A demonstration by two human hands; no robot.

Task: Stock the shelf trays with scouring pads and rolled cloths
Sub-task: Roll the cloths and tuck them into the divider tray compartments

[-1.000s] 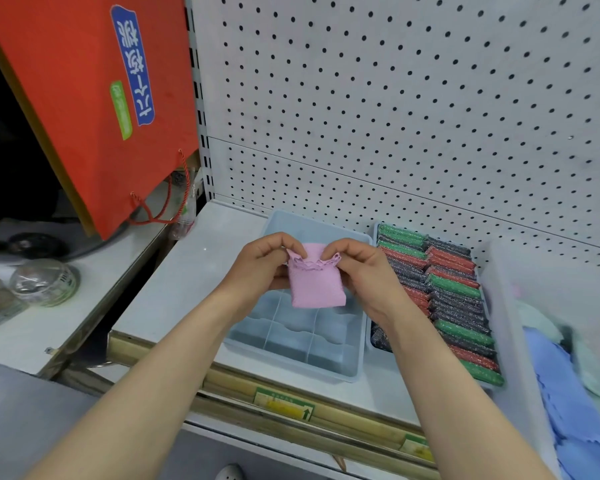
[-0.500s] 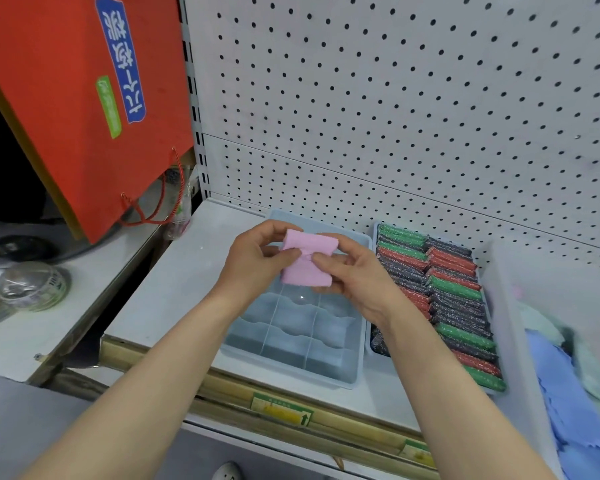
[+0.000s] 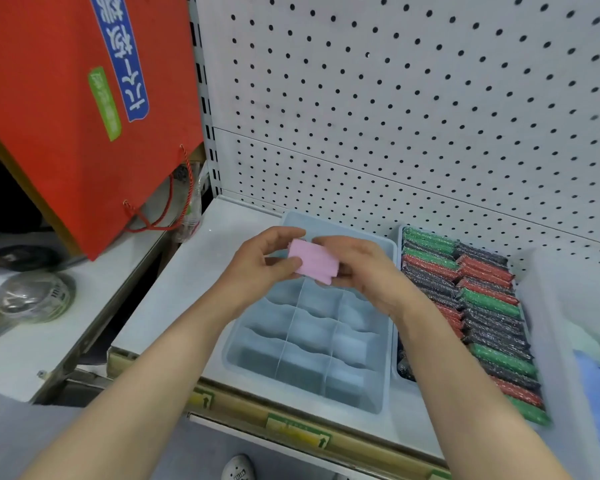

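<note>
Gripping pink cloth btwn L hand and R hand, pinched at both ends, above far end of divided tray. Best rolled tight, edges even, before dropping into a cell.

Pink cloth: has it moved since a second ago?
Yes: the pink cloth is folded shorter, its lower edge drawn up toward the back of the grey tray.

- Red paper bag with cord handles, upper left.
- White perforated pegboard panel at the back.
- Round shiny object, perhaps a lidded tin, on the white side desk.
</note>
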